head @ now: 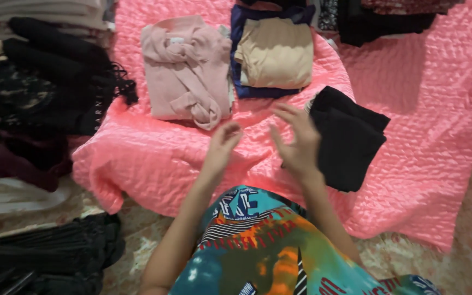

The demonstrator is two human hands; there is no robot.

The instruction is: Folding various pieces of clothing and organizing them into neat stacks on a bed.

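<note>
A folded pale pink knit garment (186,71) lies on the quilted pink bedspread (432,109), beside a folded beige top (276,53) stacked on a navy cloth (240,82). A heap of dark clothes (45,87) sits left.

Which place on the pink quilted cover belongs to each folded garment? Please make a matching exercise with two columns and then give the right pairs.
Things:
1. light pink folded knit garment
2. beige folded garment
3. black folded garment
4. dark pile of black lace clothes

Places:
A. next to the right hand
B. on top of a dark blue folded garment
C. at the left edge of the pink quilted cover
D. above the left hand, left of the beige one

Pairs: 1-D, 2-B, 3-A, 4-C
</note>
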